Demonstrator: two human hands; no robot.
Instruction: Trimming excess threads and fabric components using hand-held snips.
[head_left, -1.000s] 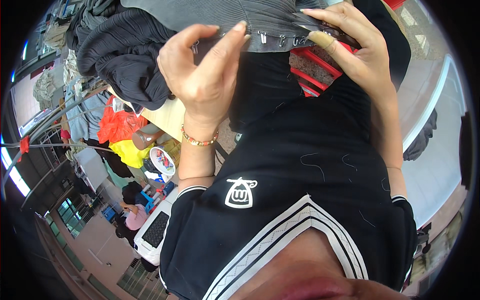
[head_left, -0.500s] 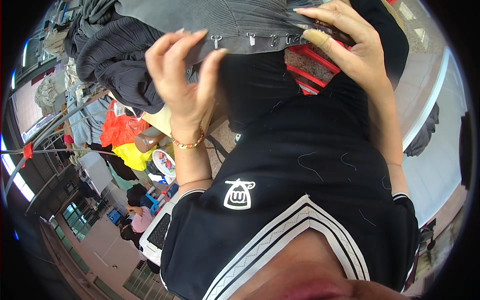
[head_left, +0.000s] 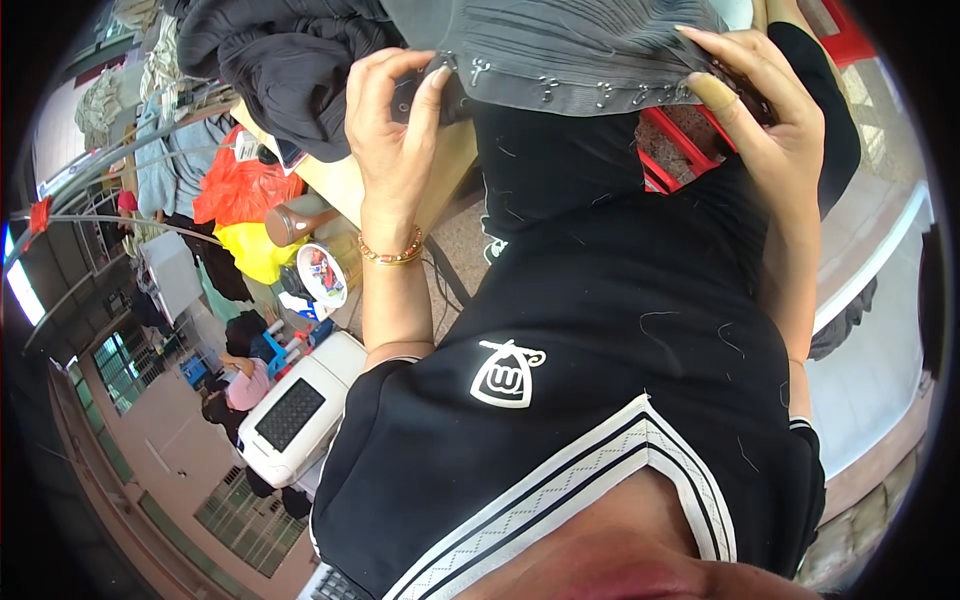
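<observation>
A grey ribbed knit garment (head_left: 590, 45) lies across my lap at the top of the view. Along its smooth near band runs a row of small metal hooks (head_left: 548, 90), several of them hanging loosely from the cloth. My left hand (head_left: 395, 135) pinches the band's left end between thumb and forefinger. At the opposite end, my right hand (head_left: 775, 105) grips the band, its thumb wearing a tan bandage (head_left: 712, 92) and its fingers behind the fabric. What lies under the right fingers is partly hidden.
Dark pleated cloth (head_left: 290, 85) is heaped on a wooden table (head_left: 335, 190) to the left. Nearby are red (head_left: 250, 190) and yellow (head_left: 255, 250) plastic bags, a brown bottle (head_left: 292, 224) and a white tub (head_left: 322, 275). A translucent bin (head_left: 870, 370) stands right; another person (head_left: 247, 385) sits farther off.
My left hand has gone from spread fingers above the band to pinching its left end. The garment and both hands now appear farther right; my right hand keeps its hold.
</observation>
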